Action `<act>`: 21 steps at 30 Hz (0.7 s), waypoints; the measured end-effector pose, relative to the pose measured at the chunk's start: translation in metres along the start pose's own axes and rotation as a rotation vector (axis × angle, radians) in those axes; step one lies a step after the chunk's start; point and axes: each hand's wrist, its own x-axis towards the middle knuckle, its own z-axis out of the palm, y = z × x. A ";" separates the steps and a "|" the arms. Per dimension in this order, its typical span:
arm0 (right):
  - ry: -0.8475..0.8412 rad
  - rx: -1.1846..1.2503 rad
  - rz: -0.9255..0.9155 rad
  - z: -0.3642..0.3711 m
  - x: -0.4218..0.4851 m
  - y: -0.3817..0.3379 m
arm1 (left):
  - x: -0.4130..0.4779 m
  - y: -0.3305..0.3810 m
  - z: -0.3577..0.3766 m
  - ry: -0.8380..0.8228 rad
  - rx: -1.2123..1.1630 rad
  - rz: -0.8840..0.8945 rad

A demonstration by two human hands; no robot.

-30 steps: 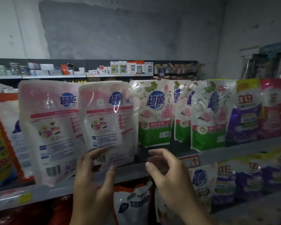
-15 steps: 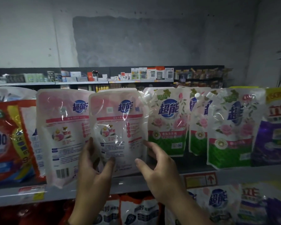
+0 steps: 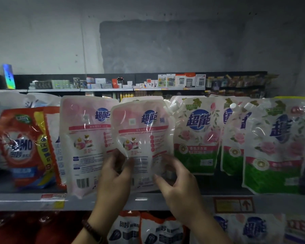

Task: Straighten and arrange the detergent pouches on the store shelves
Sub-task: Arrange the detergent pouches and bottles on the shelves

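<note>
A pink and white detergent pouch (image 3: 143, 134) stands upright on the grey shelf (image 3: 25, 201), back label facing me. My left hand (image 3: 113, 178) grips its lower left edge, thumb on the front. My right hand (image 3: 178, 187) holds its lower right corner with curled fingers. A second pink pouch (image 3: 84, 138) leans just to its left, partly behind it. To the right stand green rose-printed pouches (image 3: 197, 138), the nearest one touching the held pouch, and another (image 3: 275, 147) farther right.
A red pouch (image 3: 21, 147) stands at the left end of the shelf. More pouches (image 3: 148, 228) fill the shelf below. A red price tag (image 3: 234, 205) hangs on the shelf edge. A far shelf (image 3: 148, 83) carries small boxed goods.
Both hands have closed in from below onto the pink pouch's lower corners. The camera has moved closer and shifted left, bringing the red pouch into view.
</note>
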 end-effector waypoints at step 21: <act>-0.050 0.103 0.003 -0.010 0.010 0.004 | 0.018 0.012 -0.002 -0.162 -0.214 -0.118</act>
